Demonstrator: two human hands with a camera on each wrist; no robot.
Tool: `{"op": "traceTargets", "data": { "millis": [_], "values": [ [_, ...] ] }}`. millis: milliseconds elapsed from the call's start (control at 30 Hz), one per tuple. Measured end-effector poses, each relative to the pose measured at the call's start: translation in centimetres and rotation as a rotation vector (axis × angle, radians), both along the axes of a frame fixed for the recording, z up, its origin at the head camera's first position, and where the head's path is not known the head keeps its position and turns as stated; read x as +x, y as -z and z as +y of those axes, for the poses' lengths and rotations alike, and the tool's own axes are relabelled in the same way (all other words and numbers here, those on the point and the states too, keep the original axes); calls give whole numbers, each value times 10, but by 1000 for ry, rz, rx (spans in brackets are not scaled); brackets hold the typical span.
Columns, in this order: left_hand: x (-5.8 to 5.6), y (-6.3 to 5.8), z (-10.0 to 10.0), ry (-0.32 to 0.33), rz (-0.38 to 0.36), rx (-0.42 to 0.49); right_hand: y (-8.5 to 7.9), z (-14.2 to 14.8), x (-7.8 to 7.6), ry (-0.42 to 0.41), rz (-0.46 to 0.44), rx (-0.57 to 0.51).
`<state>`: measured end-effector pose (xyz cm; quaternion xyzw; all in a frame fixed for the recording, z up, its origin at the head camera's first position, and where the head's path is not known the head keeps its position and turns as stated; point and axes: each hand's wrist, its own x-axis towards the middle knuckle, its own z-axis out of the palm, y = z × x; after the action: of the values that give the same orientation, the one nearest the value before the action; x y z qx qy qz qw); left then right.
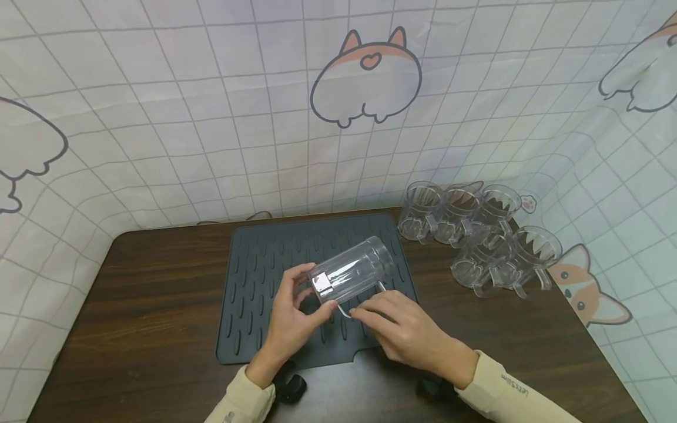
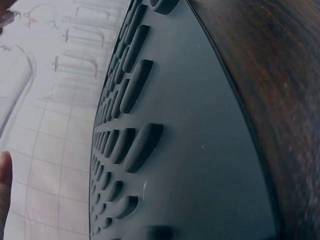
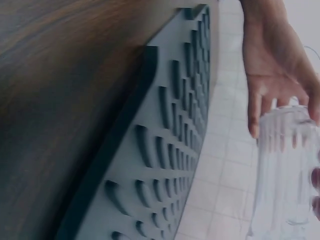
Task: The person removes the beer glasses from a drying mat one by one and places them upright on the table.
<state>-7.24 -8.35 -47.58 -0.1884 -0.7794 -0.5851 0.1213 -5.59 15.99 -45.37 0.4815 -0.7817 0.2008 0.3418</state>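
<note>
A clear mug is held tilted on its side over a dark grey drying mat. My left hand grips its left end between thumb and fingers. On the near side, my right hand pinches the mug's handle, with the fingers curled at it. The right wrist view has the left hand spread around one end of the mug. At the left edge of the left wrist view, only a fingertip and part of the mug show.
Several clear mugs stand in two rows at the back right of the dark wooden table, handles toward me. Behind the table and along its right side hangs a white grid-patterned cloth with cartoon dogs. The mat has raised ridges.
</note>
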Motion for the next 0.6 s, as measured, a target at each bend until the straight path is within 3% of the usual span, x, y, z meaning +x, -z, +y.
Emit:
{"op": "traceTargets", "data": {
  "millis": [167, 267, 467, 600],
  "values": [
    [0, -1, -3, -22, 5, 7, -7, -1, -7, -60, 54, -231],
    [1, -2, -5, -26, 3, 22, -9, -1, -9, -56, 31, -354],
    [2, -5, -7, -27, 2, 30, -3, 7, -9, 37, -152, -542],
    [3, -7, -8, -23, 16, 33, -2, 10, -6, 76, -329, -690]
  ]
}}
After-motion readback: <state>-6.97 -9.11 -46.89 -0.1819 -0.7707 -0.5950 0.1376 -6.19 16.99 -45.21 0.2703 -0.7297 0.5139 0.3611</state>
